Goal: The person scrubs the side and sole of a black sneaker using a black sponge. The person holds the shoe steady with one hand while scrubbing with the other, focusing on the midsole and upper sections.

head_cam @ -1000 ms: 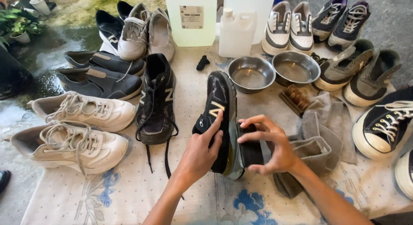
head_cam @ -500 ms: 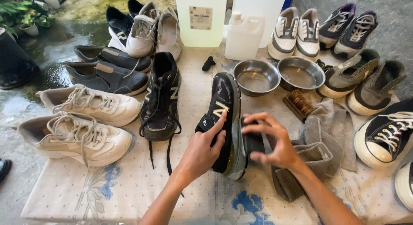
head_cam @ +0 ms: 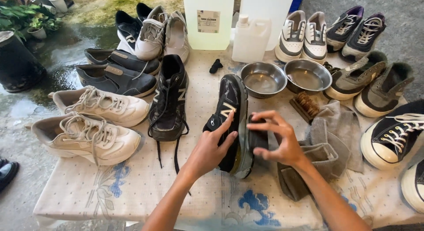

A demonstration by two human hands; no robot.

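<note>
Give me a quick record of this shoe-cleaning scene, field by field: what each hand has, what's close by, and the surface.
left hand: steadies the black sneaker, tipped on its side
right hand: presses a dark cloth against the sneaker's sole
nearby: two metal bowls, a brush, grey rags, a white jug
other shoes: matching black sneaker, beige pair
surface: dotted white tablecloth

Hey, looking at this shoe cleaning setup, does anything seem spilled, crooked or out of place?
Mostly orderly. The black sneaker stands tipped on its side, but the left hand steadies it while the right hand presses a dark cloth to its sole. The ground at upper left is wet, and its mate's laces trail loose.
</note>
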